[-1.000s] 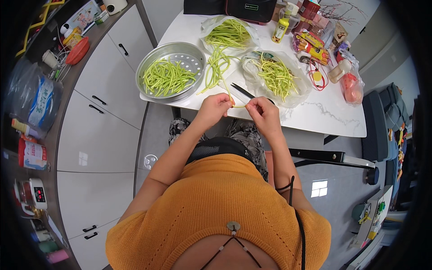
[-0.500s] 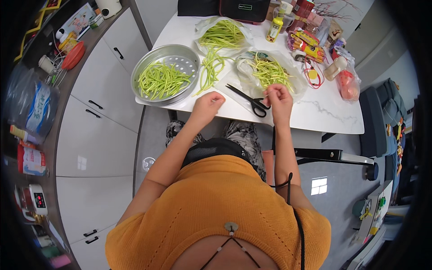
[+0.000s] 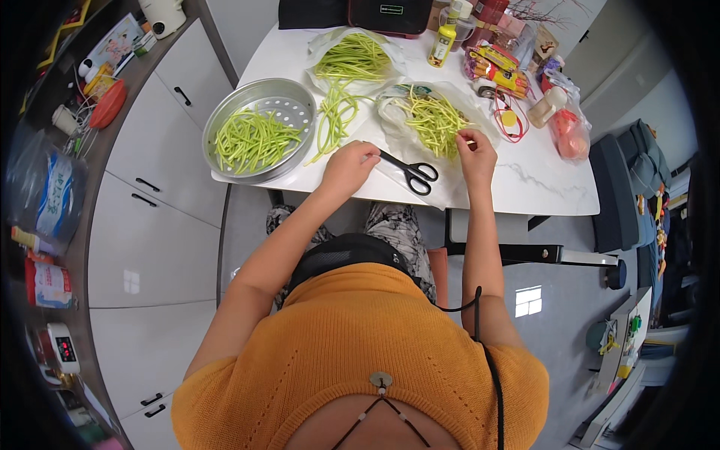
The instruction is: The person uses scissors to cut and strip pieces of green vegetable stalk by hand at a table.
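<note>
My left hand (image 3: 349, 168) is closed above the table's front edge, just left of black-handled scissors (image 3: 414, 174). Whatever its fingertips hold is too small to make out. On the right, my right hand (image 3: 476, 156) is pinched at the edge of an open plastic bag (image 3: 390, 111) with thin green vegetable pieces (image 3: 435, 124) in it. I cannot tell what, if anything, is in that pinch. Short green pieces (image 3: 257, 141) fill part of a round metal steamer pan (image 3: 294, 101) at the left. Long thin green stalks (image 3: 336, 116) lie loose between pan and bag.
Behind the stalks, another plastic bag (image 3: 397, 61) holds a bundle of long green stalks. A yellow bottle (image 3: 442, 46), packaged food (image 3: 495, 71), a red cord (image 3: 511, 124) and a bag of round pink things (image 3: 570, 139) stand toward the back right of the white table (image 3: 547, 187).
My left hand has moved right, close to the scissors. My right hand has turned and shifted slightly right and lower. The whole view has shifted a little.
</note>
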Demonstrator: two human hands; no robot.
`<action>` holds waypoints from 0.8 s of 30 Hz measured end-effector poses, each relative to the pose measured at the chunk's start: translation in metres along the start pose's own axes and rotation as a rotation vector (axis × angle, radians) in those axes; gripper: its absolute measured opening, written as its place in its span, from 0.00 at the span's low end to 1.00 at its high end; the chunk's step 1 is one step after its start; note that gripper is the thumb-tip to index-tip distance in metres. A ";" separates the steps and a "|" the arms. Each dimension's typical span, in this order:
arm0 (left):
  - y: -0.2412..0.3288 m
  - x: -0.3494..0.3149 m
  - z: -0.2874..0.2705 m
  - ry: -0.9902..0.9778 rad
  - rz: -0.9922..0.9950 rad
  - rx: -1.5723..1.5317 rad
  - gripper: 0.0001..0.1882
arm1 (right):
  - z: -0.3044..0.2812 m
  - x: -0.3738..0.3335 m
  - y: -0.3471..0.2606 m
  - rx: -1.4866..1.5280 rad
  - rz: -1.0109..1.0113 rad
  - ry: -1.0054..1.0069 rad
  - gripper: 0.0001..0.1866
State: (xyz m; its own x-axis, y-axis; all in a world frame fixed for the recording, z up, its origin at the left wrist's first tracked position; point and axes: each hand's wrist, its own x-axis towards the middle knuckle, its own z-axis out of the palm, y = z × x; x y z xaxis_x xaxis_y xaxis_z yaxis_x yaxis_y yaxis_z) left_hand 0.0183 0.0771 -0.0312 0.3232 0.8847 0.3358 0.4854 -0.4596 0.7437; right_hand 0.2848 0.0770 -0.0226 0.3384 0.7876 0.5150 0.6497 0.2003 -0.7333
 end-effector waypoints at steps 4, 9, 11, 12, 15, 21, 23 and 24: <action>0.007 0.024 0.028 0.011 0.039 0.115 0.13 | -0.007 -0.003 -0.022 -0.088 -0.109 0.052 0.09; 0.015 0.039 0.056 0.093 0.042 0.190 0.12 | 0.003 -0.009 -0.037 -0.212 -0.322 -0.109 0.13; 0.014 0.043 0.062 0.105 0.034 0.198 0.09 | 0.010 -0.005 -0.036 -0.279 -0.410 -0.175 0.14; 0.012 0.044 0.063 0.110 0.044 0.201 0.08 | 0.015 -0.003 -0.033 -0.308 -0.452 -0.209 0.15; 0.008 0.043 0.061 0.124 0.067 0.212 0.05 | 0.023 0.003 -0.022 -0.410 -0.554 -0.231 0.15; 0.010 0.036 0.045 0.129 0.082 0.234 0.04 | 0.028 0.034 0.006 -0.663 -0.472 -0.183 0.13; 0.009 0.032 0.041 0.097 0.074 0.256 0.04 | 0.026 0.045 0.026 -0.758 -0.433 -0.134 0.13; 0.008 0.031 0.039 0.107 0.070 0.244 0.04 | 0.020 0.050 0.021 -0.824 -0.314 -0.179 0.14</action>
State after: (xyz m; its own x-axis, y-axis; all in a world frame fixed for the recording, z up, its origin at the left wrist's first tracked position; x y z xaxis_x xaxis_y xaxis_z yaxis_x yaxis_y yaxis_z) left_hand 0.0640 0.0975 -0.0375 0.2819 0.8472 0.4504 0.6505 -0.5138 0.5593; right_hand 0.3018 0.1325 -0.0213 -0.0035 0.8600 0.5103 0.9998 -0.0057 0.0165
